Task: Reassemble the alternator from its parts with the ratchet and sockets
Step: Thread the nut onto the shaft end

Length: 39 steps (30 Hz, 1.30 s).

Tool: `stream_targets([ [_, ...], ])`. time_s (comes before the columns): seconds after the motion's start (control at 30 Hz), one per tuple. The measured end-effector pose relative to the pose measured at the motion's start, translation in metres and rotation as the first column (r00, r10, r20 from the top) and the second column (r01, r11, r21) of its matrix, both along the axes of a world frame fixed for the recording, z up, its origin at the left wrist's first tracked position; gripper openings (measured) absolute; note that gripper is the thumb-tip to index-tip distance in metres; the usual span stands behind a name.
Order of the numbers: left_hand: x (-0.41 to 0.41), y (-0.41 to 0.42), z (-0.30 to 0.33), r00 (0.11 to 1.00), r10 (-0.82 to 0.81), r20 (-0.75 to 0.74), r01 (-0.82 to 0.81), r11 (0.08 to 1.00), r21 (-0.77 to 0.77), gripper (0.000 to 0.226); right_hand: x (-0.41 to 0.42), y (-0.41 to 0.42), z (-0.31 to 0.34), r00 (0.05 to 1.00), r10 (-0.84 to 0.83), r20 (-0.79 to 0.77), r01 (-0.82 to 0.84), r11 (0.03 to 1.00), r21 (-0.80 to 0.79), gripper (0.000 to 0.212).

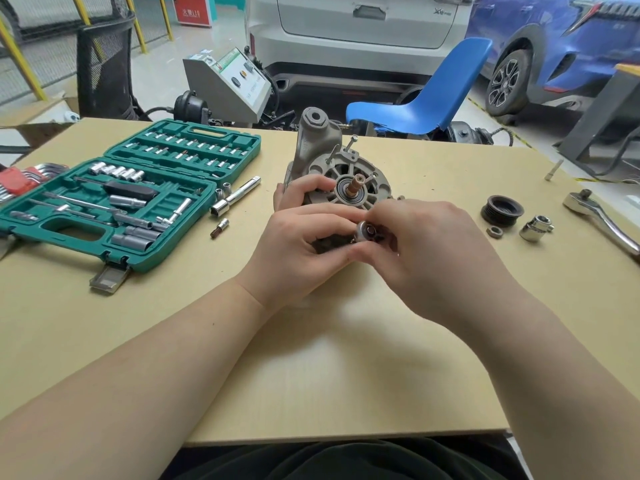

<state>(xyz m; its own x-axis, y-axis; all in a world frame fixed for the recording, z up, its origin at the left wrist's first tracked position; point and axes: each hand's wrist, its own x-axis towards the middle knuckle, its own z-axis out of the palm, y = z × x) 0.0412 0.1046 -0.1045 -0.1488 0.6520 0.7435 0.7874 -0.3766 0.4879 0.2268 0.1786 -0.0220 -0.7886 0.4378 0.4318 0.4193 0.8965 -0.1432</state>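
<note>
We find the alternator [341, 174] standing on the table [346, 358] directly beyond both hands, its shaft [356, 184] pointing toward the viewer and slightly up, so its long axis runs away from us across the table. A mounting lug rises at its far top, and a long bolt [350, 143] sticks out at an angle from the upper rim.

The left hand [304, 237] grips the near left side of the housing, with fingers curled round its edge. The right hand [426, 251] pinches a small round metal part [366, 231] at its fingertips, held just below the shaft against the left hand's fingers. We cannot tell what that part is.

Legible writing is scarce. The red sign [192, 9] far behind carries white characters we cannot read, and the white car [363, 26] bears a badge too blurred to confirm.

To the left of the left hand lies the open green socket case [114, 199], with a long extension socket [235, 196] and loose small sockets beside it. To the right of the right hand lie the black pulley [501, 209], a nut [494, 232], a large socket [536, 228] and the ratchet [602, 220], all apart from one another. A loose bolt [553, 170] lies farther off. A blue chair [426, 95] stands beyond the table. The hands hide the alternator's lower front.
</note>
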Motion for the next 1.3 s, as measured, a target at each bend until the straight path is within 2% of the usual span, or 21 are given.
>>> stream_targets([
  [0.07, 0.000, 0.000, 0.002, 0.999, -0.028, -0.018, 0.028, 1.000, -0.004, 0.013, 0.000, 0.001, 0.005, 0.998, 0.052, 0.043, -0.052, 0.999, 0.013, 0.012],
  [0.17, -0.001, -0.002, 0.004, 0.998, -0.049, -0.045, 0.049, 0.999, -0.003, 0.010, 0.000, 0.006, 0.012, 0.993, 0.106, 0.059, -0.105, 0.994, -0.024, 0.015],
  [0.23, 0.000, -0.001, 0.003, 0.999, -0.017, -0.027, 0.017, 1.000, 0.000, 0.013, -0.002, 0.006, 0.011, 0.997, 0.056, 0.058, -0.057, 0.998, 0.013, 0.013],
  [0.37, 0.000, -0.002, 0.001, 1.000, 0.027, 0.013, -0.027, 1.000, -0.012, 0.017, 0.001, 0.003, 0.004, 0.996, -0.077, 0.045, 0.077, 0.997, -0.004, 0.041],
  [0.53, -0.001, -0.002, 0.003, 1.000, -0.016, 0.007, 0.016, 0.999, -0.032, 0.012, 0.002, 0.004, 0.005, 0.997, 0.059, 0.058, -0.059, 0.998, 0.002, 0.016],
  [0.67, 0.001, -0.002, 0.004, 1.000, -0.009, -0.013, 0.009, 1.000, -0.026, 0.012, -0.002, 0.007, 0.004, 0.997, 0.074, 0.026, -0.073, 0.997, -0.019, 0.015],
  [0.77, 0.001, -0.002, 0.003, 1.000, 0.002, -0.007, -0.002, 1.000, -0.011, 0.013, -0.004, 0.003, 0.000, 1.000, 0.013, -0.003, -0.013, 0.997, -0.078, 0.027],
  [0.93, 0.000, -0.002, 0.005, 1.000, -0.011, -0.009, 0.011, 1.000, -0.018, 0.012, -0.004, 0.003, 0.002, 0.991, 0.131, 0.001, -0.131, 0.989, -0.063, 0.015],
  [1.07, 0.000, -0.002, 0.005, 0.999, -0.041, -0.004, 0.041, 0.999, -0.035, 0.009, 0.000, 0.015, 0.004, 0.979, 0.203, -0.003, -0.202, 0.977, -0.072, 0.023],
  [1.23, -0.004, -0.001, 0.003, 1.000, -0.027, -0.007, 0.026, 0.998, -0.065, 0.016, 0.008, 0.012, -0.014, 0.991, 0.007, -0.135, -0.050, 0.947, -0.318, 0.041],
  [1.3, -0.005, -0.001, 0.001, 1.000, -0.021, -0.022, 0.020, 0.998, -0.051, 0.016, 0.006, 0.005, -0.021, 0.988, -0.034, -0.148, -0.013, 0.952, -0.306, 0.038],
])
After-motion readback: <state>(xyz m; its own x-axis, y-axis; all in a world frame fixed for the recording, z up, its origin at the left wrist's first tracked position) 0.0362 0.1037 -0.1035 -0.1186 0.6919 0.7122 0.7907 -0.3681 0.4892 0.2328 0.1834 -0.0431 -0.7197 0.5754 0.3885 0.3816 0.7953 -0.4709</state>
